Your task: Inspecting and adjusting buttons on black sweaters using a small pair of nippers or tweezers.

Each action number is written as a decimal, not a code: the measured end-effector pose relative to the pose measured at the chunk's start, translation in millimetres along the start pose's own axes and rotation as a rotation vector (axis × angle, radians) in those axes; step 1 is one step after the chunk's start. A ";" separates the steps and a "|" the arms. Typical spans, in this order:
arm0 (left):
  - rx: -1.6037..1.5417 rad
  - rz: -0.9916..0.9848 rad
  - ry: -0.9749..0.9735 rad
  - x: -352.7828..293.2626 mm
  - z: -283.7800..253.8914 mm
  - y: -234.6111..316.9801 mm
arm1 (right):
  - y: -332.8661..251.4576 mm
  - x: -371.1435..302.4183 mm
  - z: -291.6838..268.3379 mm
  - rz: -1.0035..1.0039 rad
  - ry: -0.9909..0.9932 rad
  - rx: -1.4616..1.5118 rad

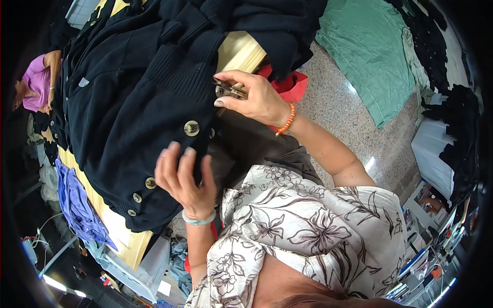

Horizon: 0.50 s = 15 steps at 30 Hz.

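Observation:
A black knitted cardigan [115, 118] with ribbed bands lies spread over the wooden table in front of me. Along it run several round brown-and-cream buttons, the largest a button [191, 128] between my hands. My right hand [259, 100] is closed around small metal thread snips [233, 91], whose tips point left over the cardigan's ribbed part. Just below the large button, my left hand [186, 179] hovers with its fingers apart and nothing in them. Whether its fingertips touch the cloth I cannot tell.
More black knitwear [267, 18] covers the far part of the wooden table [134, 244]. Purple-blue garments [82, 205] hang at its left edge. A person in a pink top [37, 82] is at the far left. Green cloth [367, 56] lies on the right, with red fabric [292, 87] nearer the table.

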<state>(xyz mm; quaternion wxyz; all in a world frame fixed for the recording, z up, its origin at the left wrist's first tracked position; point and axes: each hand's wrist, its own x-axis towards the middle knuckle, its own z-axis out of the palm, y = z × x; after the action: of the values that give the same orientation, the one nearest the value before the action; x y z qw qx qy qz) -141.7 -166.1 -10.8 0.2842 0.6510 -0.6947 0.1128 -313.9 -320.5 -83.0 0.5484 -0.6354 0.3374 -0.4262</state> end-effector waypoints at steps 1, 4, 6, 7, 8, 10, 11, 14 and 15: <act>0.116 -0.045 -0.012 0.4 -0.8 -8.1 | 1.8 4.2 5.2 0.070 -0.028 -0.032; 0.210 -0.139 -0.050 -8.8 2.5 -40.9 | 4.9 8.3 8.3 0.183 -0.003 0.210; 0.191 -0.127 -0.037 -12.4 4.4 -54.2 | 9.8 11.6 -3.8 0.256 -0.059 0.366; 0.188 -0.136 -0.036 -14.1 4.8 -58.0 | -10.5 10.3 -18.2 0.470 -0.132 0.511; 0.200 -0.124 -0.036 -12.9 3.0 -59.3 | -15.5 10.4 -20.9 0.470 -0.135 0.505; 0.215 -0.116 -0.034 -11.4 2.4 -62.6 | -22.1 10.5 -25.2 0.485 -0.161 0.679; 0.211 -0.124 -0.038 -11.2 3.4 -64.9 | -30.3 10.7 -26.7 0.499 -0.156 0.700; 0.205 -0.136 -0.038 -9.0 6.8 -69.0 | -32.2 11.0 -32.7 0.526 -0.148 0.747; 0.218 -0.119 -0.035 -8.2 9.0 -70.2 | -32.0 11.8 -34.0 0.522 -0.147 0.739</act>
<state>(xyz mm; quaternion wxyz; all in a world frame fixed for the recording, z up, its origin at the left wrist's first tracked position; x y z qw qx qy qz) -75.9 -172.8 -37.5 0.2057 0.7202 -0.6431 0.1594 -341.4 -339.6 -48.4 0.8498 -0.3195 0.2718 -0.3190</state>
